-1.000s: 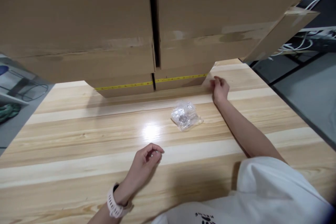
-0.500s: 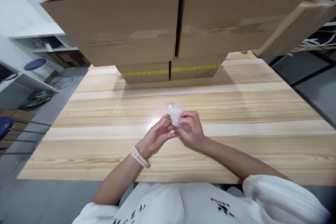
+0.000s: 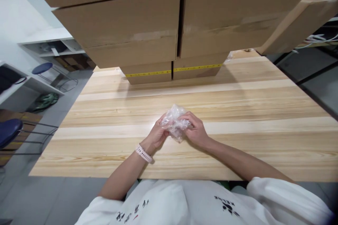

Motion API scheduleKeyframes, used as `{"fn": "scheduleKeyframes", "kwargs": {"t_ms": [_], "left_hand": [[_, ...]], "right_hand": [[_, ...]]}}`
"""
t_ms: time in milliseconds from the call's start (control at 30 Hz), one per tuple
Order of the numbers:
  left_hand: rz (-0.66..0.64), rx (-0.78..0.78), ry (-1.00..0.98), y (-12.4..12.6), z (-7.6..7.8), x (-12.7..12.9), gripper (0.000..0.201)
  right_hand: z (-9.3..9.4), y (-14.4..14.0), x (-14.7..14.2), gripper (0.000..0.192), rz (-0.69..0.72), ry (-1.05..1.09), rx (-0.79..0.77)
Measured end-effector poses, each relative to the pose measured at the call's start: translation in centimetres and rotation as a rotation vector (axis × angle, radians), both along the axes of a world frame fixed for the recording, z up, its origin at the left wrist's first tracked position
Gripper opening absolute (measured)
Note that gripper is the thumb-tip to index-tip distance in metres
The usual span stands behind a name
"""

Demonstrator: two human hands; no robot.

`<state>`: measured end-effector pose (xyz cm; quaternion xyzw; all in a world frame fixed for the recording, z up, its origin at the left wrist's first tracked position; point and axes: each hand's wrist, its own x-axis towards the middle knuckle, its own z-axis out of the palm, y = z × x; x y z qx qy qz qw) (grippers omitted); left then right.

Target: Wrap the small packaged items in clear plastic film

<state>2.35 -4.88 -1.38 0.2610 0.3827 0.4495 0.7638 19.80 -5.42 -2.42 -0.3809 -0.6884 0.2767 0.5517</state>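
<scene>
Both hands meet over the tabletop [image 3: 237,112], clamped on one small clear plastic bag [image 3: 174,121]. Left hand [image 3: 157,136] pinches the bag's left edge, wrist strap [image 3: 143,153] just behind it. Right hand [image 3: 196,133] grips the right edge, fingers curled over the top. Bag is held just above the tabletop, roughly mid-width and on the near side of the cardboard boxes [image 3: 148,31].

Handling, my read:
- Thin crinkled film, so very light and fully limp. No stiffness; it takes whatever shape the grip gives it.
- Film looks glossy, likely slick under a flat pinch. Bunching a fold holds better.
- Contents can't be made out through the wrinkles. Anything loose would sag to the low corner and shift the balance.
- Film probably tears or stretches if pulled hard from two edges. Keep tension low.
- Best hold: opposite edges or a gathered corner, as it's held here.

Beyond the bag: bare wood planks, then the cardboard boxes stacked at the far edge of the tabletop, yellow tape [image 3: 148,74] along the lowest ones. Left of the boxes, off the tabletop, a blue stool [image 3: 42,68] and white shelving [image 3: 39,42].
</scene>
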Motion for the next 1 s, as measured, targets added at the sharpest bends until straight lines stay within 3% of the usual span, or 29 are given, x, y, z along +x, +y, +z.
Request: {"fn": "scheduleKeyframes", "kwargs": {"t_ms": [167,333,433,500,600,667,700,767,833,933,1000], "left_hand": [[0.012,-0.01,0.056,0.9,0.8,-1.2,0.05],[-0.014,-0.021,0.138,1.2,1.6,-1.8,0.055],[0.001,0.001,0.186,1.5,1.8,-2.2,0.06],[0.003,0.053,0.296,1.7,1.5,-2.6,0.062],[0.101,0.269,0.726,2.0,0.7,-3.2,0.062],[0.22,0.511,1.017,2.1,0.2,-3.4,0.065],[0.284,0.636,1.116,2.0,0.0,-3.4,0.064],[0.368,0.843,1.218,1.6,0.0,-3.0,0.058],[0.333,0.946,1.24,1.1,0.2,-2.3,0.053],[0.151,0.929,1.185,0.4,0.1,-1.1,0.068],[0.102,0.859,1.113,0.2,-0.1,-0.7,0.066]], "right_hand": [[1.3,2.2,3.2,0.019,-0.162,0.289,-0.336],[2.1,5.0,8.1,0.039,-0.084,0.41,-0.713],[1.9,6.4,11.2,0.044,-0.043,0.38,-0.806],[1.5,7.1,12.8,0.045,-0.095,0.367,-0.818],[0.8,7.6,14.0,0.034,-0.402,0.223,-0.7],[0.7,7.3,13.4,0.024,-0.605,0.046,-0.473],[0.8,6.9,12.7,0.021,-0.622,-0.058,-0.359],[0.9,5.9,10.7,0.027,-0.473,-0.265,-0.215],[0.6,4.9,8.4,0.039,-0.249,-0.452,-0.164],[-0.6,4.0,5.9,0.054,-0.057,-0.632,-0.112],[-1.6,4.0,5.2,0.047,-0.03,-0.665,-0.082]]}}
